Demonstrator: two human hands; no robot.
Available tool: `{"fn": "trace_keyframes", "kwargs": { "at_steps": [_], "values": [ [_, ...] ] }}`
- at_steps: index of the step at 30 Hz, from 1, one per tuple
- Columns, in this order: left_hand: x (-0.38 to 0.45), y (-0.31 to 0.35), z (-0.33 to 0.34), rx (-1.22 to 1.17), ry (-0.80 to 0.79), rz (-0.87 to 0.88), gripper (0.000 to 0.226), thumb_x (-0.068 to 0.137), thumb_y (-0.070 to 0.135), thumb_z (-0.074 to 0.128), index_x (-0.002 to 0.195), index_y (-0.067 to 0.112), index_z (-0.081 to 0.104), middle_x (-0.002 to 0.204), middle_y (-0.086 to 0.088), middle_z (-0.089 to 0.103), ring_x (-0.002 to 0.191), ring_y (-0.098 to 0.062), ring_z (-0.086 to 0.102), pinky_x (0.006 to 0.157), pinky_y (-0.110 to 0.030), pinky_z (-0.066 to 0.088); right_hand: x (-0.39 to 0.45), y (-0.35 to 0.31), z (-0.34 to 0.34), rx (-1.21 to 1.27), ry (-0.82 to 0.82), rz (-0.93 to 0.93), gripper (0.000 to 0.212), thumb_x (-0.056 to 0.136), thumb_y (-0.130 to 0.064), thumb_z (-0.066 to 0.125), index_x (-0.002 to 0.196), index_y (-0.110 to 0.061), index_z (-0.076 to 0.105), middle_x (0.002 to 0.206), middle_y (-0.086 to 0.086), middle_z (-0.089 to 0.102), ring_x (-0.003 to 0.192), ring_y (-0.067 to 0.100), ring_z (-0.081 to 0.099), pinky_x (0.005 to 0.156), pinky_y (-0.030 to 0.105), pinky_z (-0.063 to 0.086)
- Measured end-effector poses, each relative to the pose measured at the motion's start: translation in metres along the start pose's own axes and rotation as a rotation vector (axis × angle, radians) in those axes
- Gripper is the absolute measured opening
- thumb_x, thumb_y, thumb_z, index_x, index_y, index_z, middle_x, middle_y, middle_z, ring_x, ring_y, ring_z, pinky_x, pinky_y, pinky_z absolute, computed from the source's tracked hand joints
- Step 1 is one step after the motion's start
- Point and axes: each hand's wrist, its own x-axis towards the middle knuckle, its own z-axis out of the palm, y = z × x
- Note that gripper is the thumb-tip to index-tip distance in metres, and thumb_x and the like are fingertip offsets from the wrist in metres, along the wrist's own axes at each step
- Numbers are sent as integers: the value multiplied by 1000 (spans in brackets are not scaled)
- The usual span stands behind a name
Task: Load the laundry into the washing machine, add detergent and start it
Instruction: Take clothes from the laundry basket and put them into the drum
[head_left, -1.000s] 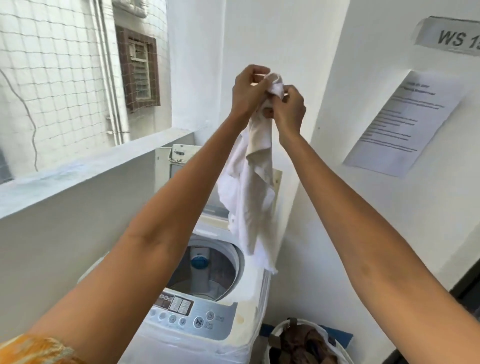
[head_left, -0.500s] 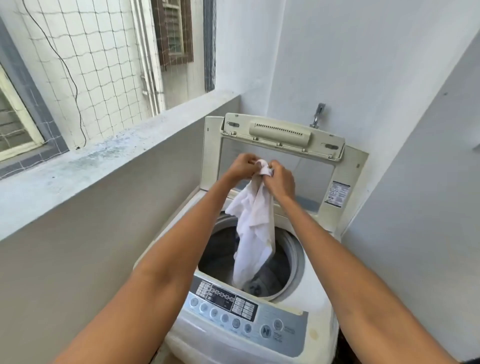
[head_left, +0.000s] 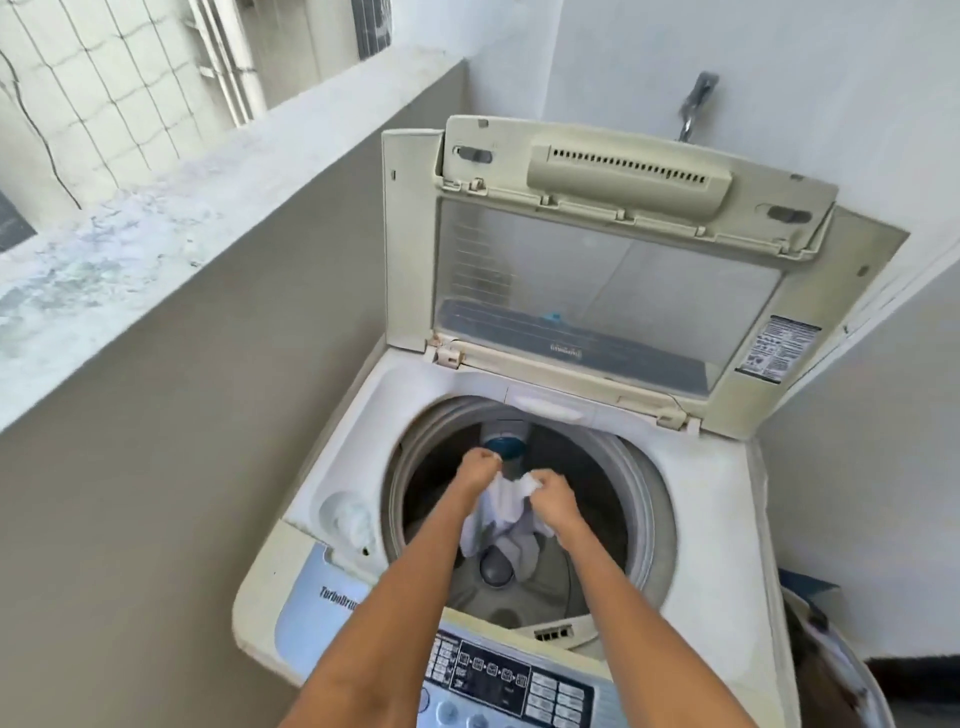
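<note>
A white top-loading washing machine (head_left: 696, 499) stands before me with its lid (head_left: 597, 270) raised against the wall. Both my hands reach into the round drum opening (head_left: 644, 519). My left hand (head_left: 478, 467) and my right hand (head_left: 553, 501) each grip the top edge of a white cloth (head_left: 501, 519), a short gap between them. The cloth hangs down inside the drum, its lower end near the grey agitator hub (head_left: 496, 569). The control panel (head_left: 498, 680) with buttons lies at the front, partly hidden by my forearms.
A grey concrete parapet (head_left: 182, 208) runs along the left, close to the machine. White walls close in behind and on the right, with a tap (head_left: 696, 104) above the lid. A white laundry basket (head_left: 831, 670) holding dark clothes sits at the lower right.
My hands have come down from head height into the drum, carrying the white cloth with them. They have drawn slightly apart. The view has tilted down onto the machine.
</note>
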Motion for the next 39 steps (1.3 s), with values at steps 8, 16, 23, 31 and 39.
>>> {"fn": "trace_keyframes", "kwargs": {
  "at_steps": [8,16,23,31,39],
  "values": [
    [-11,16,26,-145,-203,-66,26,99,24,43,79,12,53,76,-2,53,66,-13,48,58,-25,37,-6,12,-4,127,41,32,35,92,-2,48,126,-5,57,127,12,60,117,25,56,95,27,42],
    [-95,135,87,-69,-198,495,12,95,17,51,89,14,60,90,-12,68,80,-27,67,74,-42,58,-58,-14,-134,325,614,-63,21,95,-32,48,93,-18,64,92,5,71,85,28,66,75,34,52],
    [-211,171,217,-38,-291,730,16,96,17,45,98,7,57,90,-3,61,83,-18,57,78,-31,45,-148,72,-230,392,1033,-55,22,96,-28,48,84,-13,59,79,4,64,71,20,54,59,27,36],
    [-218,103,386,413,-542,571,23,94,23,48,102,7,63,102,-17,68,98,-32,64,81,-37,49,-160,275,-261,370,905,332,25,97,-22,44,90,-6,62,89,12,67,76,26,57,62,30,36],
    [-141,-6,531,516,-382,218,23,89,18,52,93,14,74,99,-6,73,100,-24,65,84,-30,50,-80,475,-229,311,637,575,17,91,-18,54,89,-19,70,97,6,70,95,29,62,67,25,35]
  ]
}}
